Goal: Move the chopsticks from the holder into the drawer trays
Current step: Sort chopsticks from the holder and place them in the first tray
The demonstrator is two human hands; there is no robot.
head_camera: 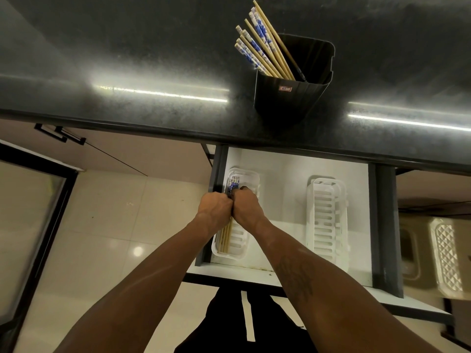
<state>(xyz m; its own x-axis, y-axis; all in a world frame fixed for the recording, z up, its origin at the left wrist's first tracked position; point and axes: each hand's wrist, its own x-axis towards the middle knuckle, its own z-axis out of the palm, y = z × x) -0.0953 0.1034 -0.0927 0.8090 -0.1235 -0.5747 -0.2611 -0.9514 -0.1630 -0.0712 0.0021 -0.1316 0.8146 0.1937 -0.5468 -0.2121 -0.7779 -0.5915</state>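
A black holder (293, 98) stands on the dark countertop with several chopsticks (262, 44) leaning out of it, wooden with blue-and-white tops. Below, the white drawer (280, 179) is pulled out. Its left white slotted tray (244, 240) holds a bundle of chopsticks (225, 238). My left hand (215, 208) and my right hand (248, 206) sit side by side over that tray, both gripping the bundle around its middle. Blue-patterned tops (233, 183) stick out beyond my knuckles. The right tray (327, 217) holds nothing.
The dark countertop (153, 59) overhangs the drawer's back. A grey drawer side wall (386, 225) bounds the right. Pale plastic containers (443, 256) sit in the compartment to the right. Cabinet handles (60, 133) and tiled floor lie to the left.
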